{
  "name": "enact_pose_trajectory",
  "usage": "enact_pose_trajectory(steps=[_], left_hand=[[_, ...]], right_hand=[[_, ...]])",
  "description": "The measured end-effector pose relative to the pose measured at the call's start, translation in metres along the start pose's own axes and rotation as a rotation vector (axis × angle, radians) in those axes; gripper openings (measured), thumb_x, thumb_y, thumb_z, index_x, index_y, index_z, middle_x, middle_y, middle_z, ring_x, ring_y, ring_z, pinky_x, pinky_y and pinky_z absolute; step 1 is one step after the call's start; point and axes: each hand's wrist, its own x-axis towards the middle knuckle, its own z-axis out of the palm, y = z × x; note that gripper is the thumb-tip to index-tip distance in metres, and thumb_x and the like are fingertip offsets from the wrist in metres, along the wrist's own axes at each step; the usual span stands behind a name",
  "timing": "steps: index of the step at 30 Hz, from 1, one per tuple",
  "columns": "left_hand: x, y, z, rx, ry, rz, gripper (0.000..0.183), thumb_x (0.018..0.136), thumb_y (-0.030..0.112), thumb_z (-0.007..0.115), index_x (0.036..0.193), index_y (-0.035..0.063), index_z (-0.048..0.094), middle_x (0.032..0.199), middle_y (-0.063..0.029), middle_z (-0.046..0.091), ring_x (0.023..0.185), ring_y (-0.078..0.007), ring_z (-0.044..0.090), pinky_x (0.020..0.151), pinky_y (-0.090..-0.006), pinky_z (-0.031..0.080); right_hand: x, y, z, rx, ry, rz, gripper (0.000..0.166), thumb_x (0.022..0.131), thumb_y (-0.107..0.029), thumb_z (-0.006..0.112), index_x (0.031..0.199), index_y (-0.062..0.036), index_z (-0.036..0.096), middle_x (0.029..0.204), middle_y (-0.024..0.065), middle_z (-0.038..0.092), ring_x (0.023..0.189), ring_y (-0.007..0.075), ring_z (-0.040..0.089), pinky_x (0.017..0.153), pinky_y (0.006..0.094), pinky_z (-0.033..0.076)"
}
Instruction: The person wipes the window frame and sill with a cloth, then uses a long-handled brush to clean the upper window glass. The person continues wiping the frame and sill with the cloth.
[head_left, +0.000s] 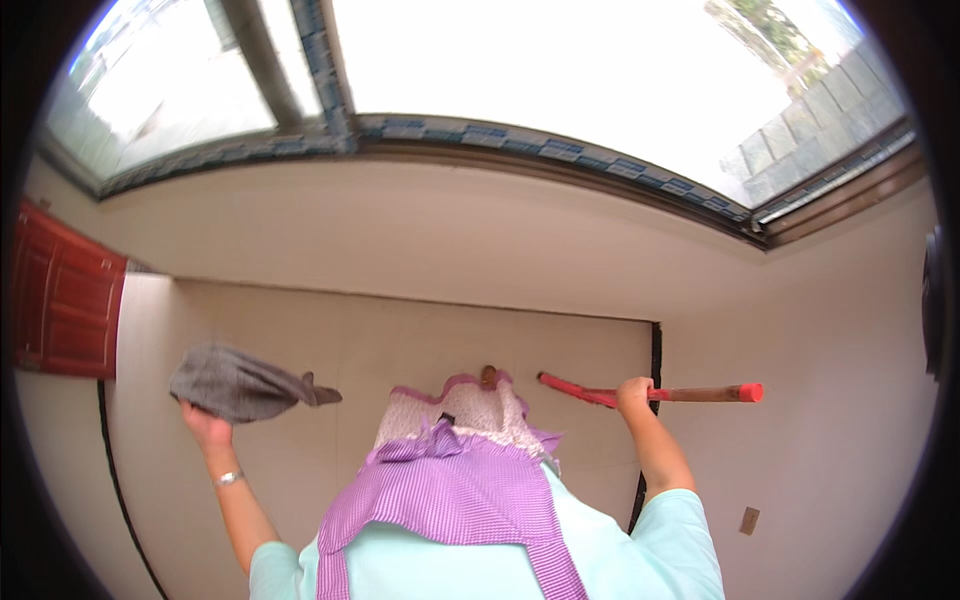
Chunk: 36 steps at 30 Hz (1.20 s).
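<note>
My left hand (206, 427), a bracelet or watch on its wrist, holds a grey cloth (232, 382) out to the left. The cloth is bunched, slightly blurred, and trails off to a narrow darker end on the right. In my right hand (636, 391) is a long stick-like tool (701, 394), held roughly level. Its right part is brown with a red end cap, and its left part is red and appears doubled. My fist hides the middle of it, and I cannot tell the exact kind of tool. Both hands are well apart, above the pale floor.
A large window (540, 67) spans the top, its frame (480, 135) covered with blue printed film. Below it runs a pale wall (450, 225). A red-brown panelled door (67, 292) is at far left, and a wall plate (749, 520) at right. A purple checked apron (450, 487) covers my front.
</note>
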Motion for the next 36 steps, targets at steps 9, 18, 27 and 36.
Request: enact_pose_trajectory(steps=[9,18,27,36], left_hand=[[-0.018,-0.066,0.066,0.118,-0.723,-0.185,0.048,0.094,0.039,0.047,0.129,0.0064,0.049,0.134,-0.0089,0.050,0.124,-0.0277,0.045,0.107,-0.0461,0.033],[-0.061,-0.141,0.144,0.256,-0.664,-0.236,0.052,0.093,0.041,0.049,0.130,0.0043,0.047,0.135,-0.0094,0.049,0.125,-0.0284,0.043,0.108,-0.0454,0.031],[-0.123,-0.188,0.232,0.304,-0.739,-0.242,0.051,0.092,0.043,0.047,0.128,0.0061,0.049,0.132,-0.0118,0.050,0.125,-0.0297,0.044,0.108,-0.0470,0.032],[-0.157,-0.207,0.284,1.940,-1.046,0.865,0.041,0.082,0.030,0.064,0.114,0.0063,0.052,0.109,-0.0089,0.058,0.099,-0.0229,0.057,0.079,-0.0368,0.047]], right_hand=[[0.082,0.056,-0.012,0.123,0.036,0.044,0.019,0.086,-0.021,0.056,0.094,-0.0129,0.071,0.083,0.0037,0.068,0.071,0.0268,0.064,0.063,0.0523,0.040],[0.181,0.096,-0.048,0.129,0.191,-0.101,0.017,0.083,-0.021,0.058,0.091,-0.0128,0.071,0.083,0.0057,0.068,0.077,0.0277,0.064,0.067,0.0514,0.041],[0.177,0.106,-0.092,0.310,0.399,-0.251,0.019,0.083,-0.020,0.055,0.091,-0.0110,0.070,0.094,0.0100,0.069,0.087,0.0287,0.065,0.075,0.0484,0.046],[0.120,-0.024,-0.156,1.338,0.282,-0.729,0.043,0.081,-0.024,0.063,0.118,-0.0022,0.056,0.099,0.0160,0.067,0.092,0.0313,0.064,0.077,0.0399,0.050]])
